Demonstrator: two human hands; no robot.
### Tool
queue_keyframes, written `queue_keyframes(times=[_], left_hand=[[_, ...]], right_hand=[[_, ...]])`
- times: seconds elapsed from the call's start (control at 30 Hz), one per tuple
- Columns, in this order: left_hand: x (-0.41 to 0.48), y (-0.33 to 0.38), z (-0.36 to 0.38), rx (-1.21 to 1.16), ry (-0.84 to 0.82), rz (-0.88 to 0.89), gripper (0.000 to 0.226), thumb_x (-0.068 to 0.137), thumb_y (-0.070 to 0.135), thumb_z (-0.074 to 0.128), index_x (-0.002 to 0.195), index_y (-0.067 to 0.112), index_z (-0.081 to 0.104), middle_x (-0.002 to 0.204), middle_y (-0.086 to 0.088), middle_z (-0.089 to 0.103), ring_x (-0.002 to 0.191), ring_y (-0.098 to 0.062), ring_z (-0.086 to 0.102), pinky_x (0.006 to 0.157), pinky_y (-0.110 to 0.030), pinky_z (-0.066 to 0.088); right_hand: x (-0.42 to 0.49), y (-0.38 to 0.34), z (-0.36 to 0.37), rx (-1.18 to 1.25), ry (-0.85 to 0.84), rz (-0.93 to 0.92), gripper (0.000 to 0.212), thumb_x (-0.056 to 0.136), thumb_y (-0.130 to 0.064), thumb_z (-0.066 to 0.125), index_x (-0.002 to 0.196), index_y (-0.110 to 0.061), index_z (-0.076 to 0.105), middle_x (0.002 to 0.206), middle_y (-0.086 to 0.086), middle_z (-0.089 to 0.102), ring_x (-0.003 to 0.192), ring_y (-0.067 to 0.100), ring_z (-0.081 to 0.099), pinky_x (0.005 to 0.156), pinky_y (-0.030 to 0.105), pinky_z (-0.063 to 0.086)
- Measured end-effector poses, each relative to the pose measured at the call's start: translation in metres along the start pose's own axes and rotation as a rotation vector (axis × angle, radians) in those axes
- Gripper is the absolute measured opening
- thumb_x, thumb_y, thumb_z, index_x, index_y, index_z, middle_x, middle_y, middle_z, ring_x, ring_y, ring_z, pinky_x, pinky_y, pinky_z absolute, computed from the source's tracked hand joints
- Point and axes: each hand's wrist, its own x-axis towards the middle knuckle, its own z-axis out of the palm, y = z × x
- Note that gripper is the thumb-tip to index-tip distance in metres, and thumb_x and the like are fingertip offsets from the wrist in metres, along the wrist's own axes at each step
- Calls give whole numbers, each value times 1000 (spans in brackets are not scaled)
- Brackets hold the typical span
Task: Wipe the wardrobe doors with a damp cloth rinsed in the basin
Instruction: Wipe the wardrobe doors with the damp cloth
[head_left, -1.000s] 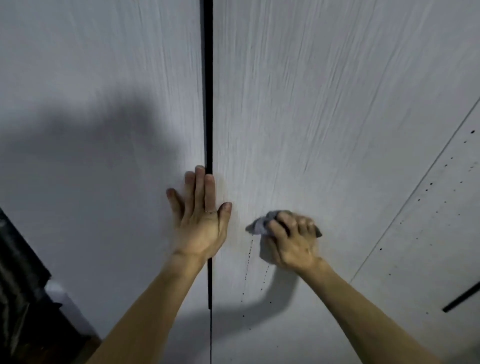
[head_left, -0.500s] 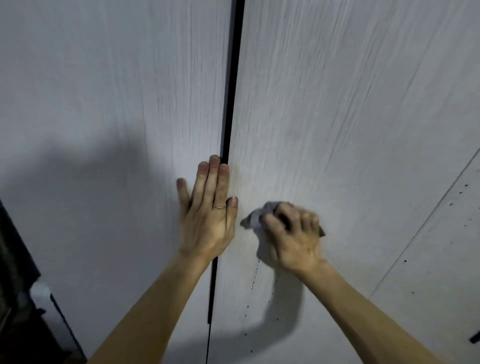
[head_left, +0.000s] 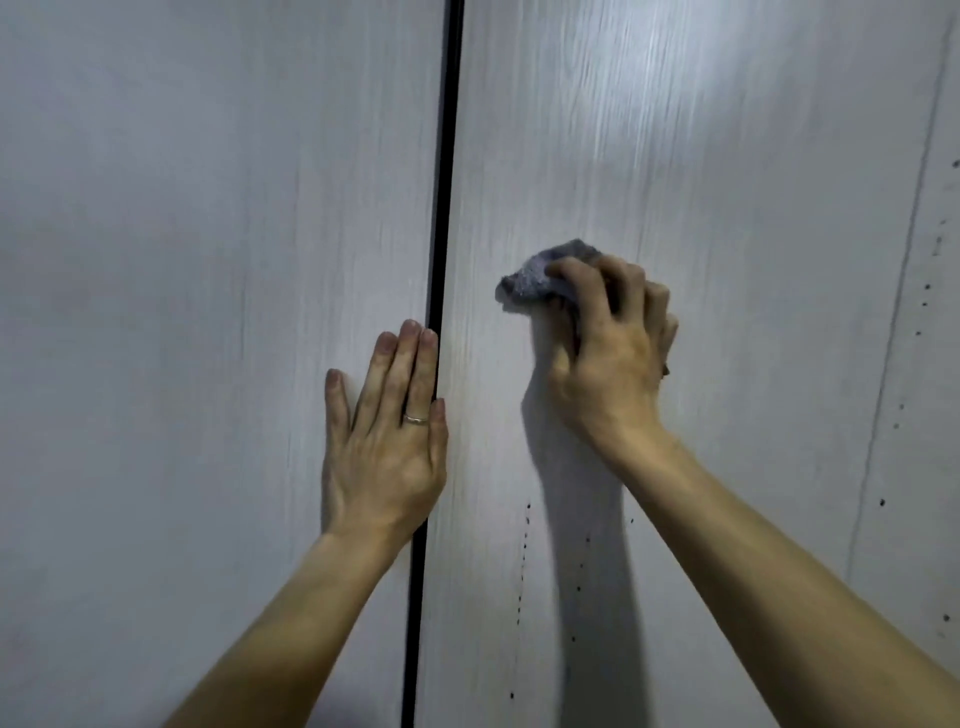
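Note:
Two pale grey wood-grain wardrobe doors fill the view, the left door (head_left: 208, 312) and the right door (head_left: 727, 260), split by a dark vertical gap (head_left: 441, 208). My left hand (head_left: 387, 441) lies flat with straight fingers on the left door, right at the gap; it wears a ring. My right hand (head_left: 613, 353) grips a bunched grey-blue cloth (head_left: 540, 273) and presses it against the right door, a little higher than the left hand. Most of the cloth is hidden under the fingers.
Small dark specks and drip marks (head_left: 524, 561) run down the right door below the cloth. A thin seam (head_left: 893, 322) and more specks mark the far right panel. The basin is out of view.
My right hand with the cloth has moved up the right door. The view has shifted right and upward, so the dark area at lower left is gone. The left hand stays flat by the gap.

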Motion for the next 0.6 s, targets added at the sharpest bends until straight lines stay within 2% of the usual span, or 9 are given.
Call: queue_keyframes(times=[0.07, 0.17, 0.27, 0.37, 0.47, 0.53, 0.6], left_hand=[[-1, 3, 4, -29, 36, -18, 57, 106, 33, 20, 160, 22, 7, 167, 5, 7, 154, -11, 1, 123, -51, 0], [-15, 5, 10, -23, 98, -32, 57, 106, 31, 23, 160, 23, 7, 167, 6, 9, 153, -11, 4, 122, -52, 2], [-30, 2, 13, 49, 97, -9, 55, 108, 28, 17, 159, 22, 0, 167, 6, 4, 153, -11, -1, 121, -51, -3], [-54, 4, 17, 73, 65, -20, 59, 107, 25, 17, 158, 22, -13, 167, 6, -9, 152, -11, -11, 121, -52, -5], [-74, 9, 22, 26, 64, -56, 66, 104, 14, 23, 155, 21, -19, 165, 6, -16, 151, -12, -15, 121, -52, -3], [-78, 9, 26, -6, 74, -64, 69, 103, 10, 27, 156, 21, -15, 166, 4, -12, 152, -14, -12, 122, -55, 1], [-77, 9, 27, -3, 92, -54, 72, 100, 6, 32, 157, 19, -11, 166, 2, -6, 154, -17, -6, 122, -57, 6]], right_hand=[[-34, 3, 5, -5, -33, -43, 39, 87, -33, 51, 124, -29, 62, 129, -2, 48, 117, 23, 37, 92, 32, 24], [-104, 5, 12, -35, -48, -150, 39, 82, -30, 58, 120, -27, 65, 128, 3, 53, 116, 27, 42, 91, 39, 30], [-151, 6, 16, -20, -60, -205, 38, 83, -29, 55, 120, -30, 58, 126, 2, 53, 115, 27, 43, 89, 39, 31], [-171, 11, 12, -38, -75, -245, 37, 85, -30, 54, 122, -32, 55, 126, 0, 51, 116, 25, 41, 88, 39, 34], [-160, 25, -4, 34, -184, -324, 34, 88, -29, 57, 122, -33, 56, 124, -4, 50, 114, 23, 42, 87, 39, 38], [-134, 47, -23, 59, -185, -275, 33, 89, -28, 57, 121, -33, 57, 124, -5, 49, 115, 24, 42, 91, 40, 39], [-102, 77, -44, 45, -56, -85, 33, 92, -26, 56, 124, -31, 58, 127, 1, 49, 117, 29, 43, 98, 47, 42]])
